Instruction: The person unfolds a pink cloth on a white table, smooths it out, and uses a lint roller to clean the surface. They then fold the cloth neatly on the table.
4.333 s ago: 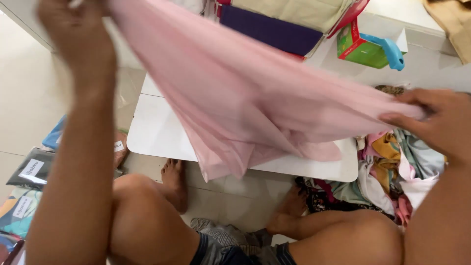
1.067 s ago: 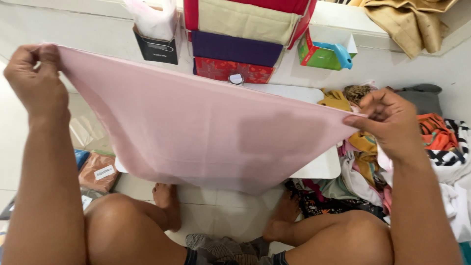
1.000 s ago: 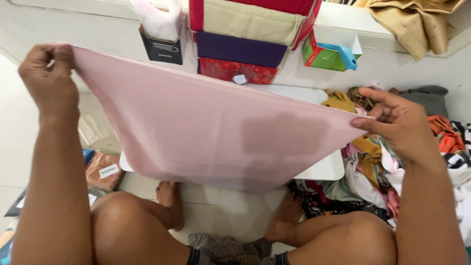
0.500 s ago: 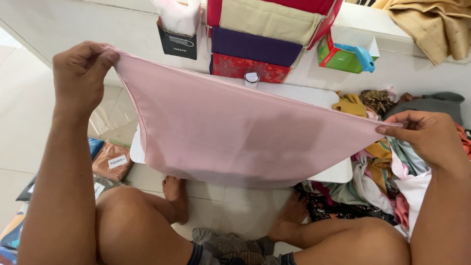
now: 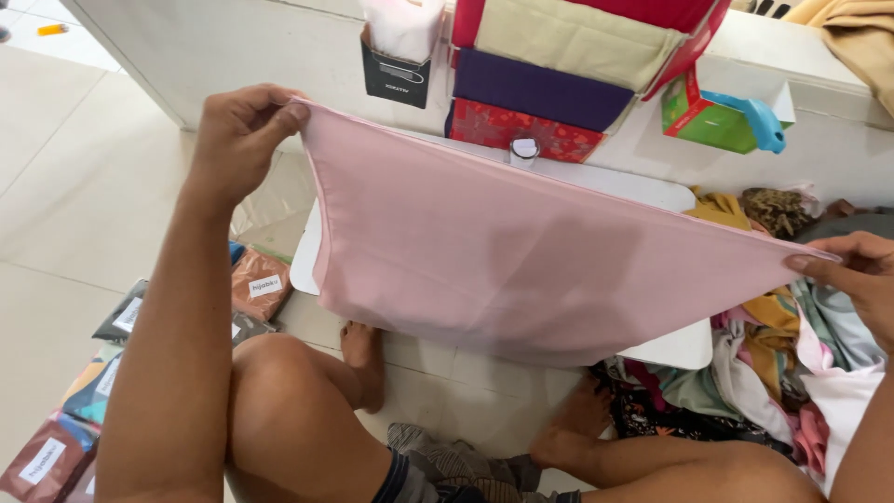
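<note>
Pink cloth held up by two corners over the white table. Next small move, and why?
Probably lower the pink cloth flat onto the white table. The left hand pinches one top corner and the right hand the other, so the cloth is stretched taut and hangs right above the tabletop, already spread. The pile of mixed clothes lies off to the right.
</note>
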